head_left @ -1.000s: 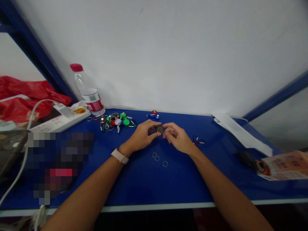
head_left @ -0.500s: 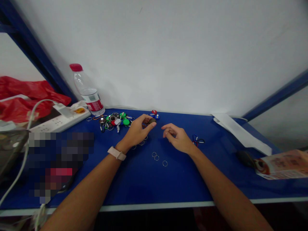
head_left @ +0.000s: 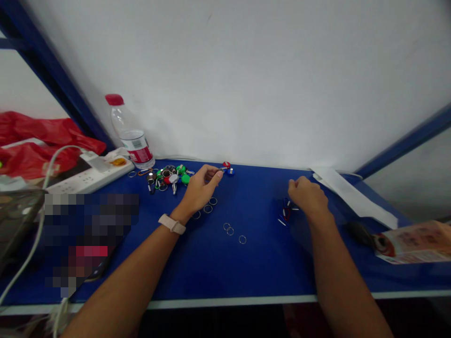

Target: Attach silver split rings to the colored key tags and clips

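Observation:
My left hand is closed in a pinch on a small dark disc, mostly hidden by the fingers. Just behind it lie a red and a blue round tag. To its left is a pile of coloured round tags with metal clips. Several metal rings are scattered on the blue table, some beside my left wrist. My right hand is closed above and right of small dark, red and blue clips; whatever its fingers may hold is too small to make out.
A bottle with a red cap stands at the back left, beside a white power strip and a red plastic bag. White paper and a printed packet lie on the right.
My right hand has moved right, away from my left hand, to the small clips, and its fingers have closed. My left hand has turned slightly, hiding more of the dark disc.

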Demonstrator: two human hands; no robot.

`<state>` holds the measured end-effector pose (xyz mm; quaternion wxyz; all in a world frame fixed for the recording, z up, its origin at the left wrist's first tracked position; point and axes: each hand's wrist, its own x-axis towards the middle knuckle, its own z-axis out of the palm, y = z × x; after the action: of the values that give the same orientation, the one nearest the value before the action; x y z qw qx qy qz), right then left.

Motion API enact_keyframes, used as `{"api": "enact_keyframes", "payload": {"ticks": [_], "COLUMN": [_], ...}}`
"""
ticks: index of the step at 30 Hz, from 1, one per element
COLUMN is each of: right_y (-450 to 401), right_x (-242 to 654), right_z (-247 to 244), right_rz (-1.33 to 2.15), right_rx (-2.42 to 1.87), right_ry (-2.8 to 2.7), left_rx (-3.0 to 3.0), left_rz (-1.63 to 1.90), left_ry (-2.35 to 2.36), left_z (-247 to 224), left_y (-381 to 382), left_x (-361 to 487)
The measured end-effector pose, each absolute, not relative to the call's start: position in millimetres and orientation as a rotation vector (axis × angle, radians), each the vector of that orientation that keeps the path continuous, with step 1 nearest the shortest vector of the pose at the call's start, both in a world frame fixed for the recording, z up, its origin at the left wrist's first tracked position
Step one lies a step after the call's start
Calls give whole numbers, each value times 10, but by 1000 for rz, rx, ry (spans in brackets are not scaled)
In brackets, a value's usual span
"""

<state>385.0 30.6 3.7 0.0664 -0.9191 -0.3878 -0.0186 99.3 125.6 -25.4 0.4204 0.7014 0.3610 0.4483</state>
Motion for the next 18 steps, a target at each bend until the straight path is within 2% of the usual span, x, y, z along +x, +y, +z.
{"api": "enact_keyframes", "payload": {"ticks": [7, 11, 14, 18], "right_y": [301, 338, 391, 433], "right_x": [3893, 3949, 3927, 3726], "right_z": [21, -40, -92, -160], "right_rz": [55, -33, -58, 176], "right_rx": [-2808, -2726, -2534, -2087], "right_ry": [-1157, -1244, -1480, -1813], "left_rx": [1745, 1742, 1729, 1731], "left_rz": [1115, 1126, 1120, 1118], "left_ry": [906, 896, 884, 888], "left_z": [-250, -239, -238, -252], "left_y": [1247, 1242, 1238, 1237], "left_x": [993, 994, 996, 999]}}
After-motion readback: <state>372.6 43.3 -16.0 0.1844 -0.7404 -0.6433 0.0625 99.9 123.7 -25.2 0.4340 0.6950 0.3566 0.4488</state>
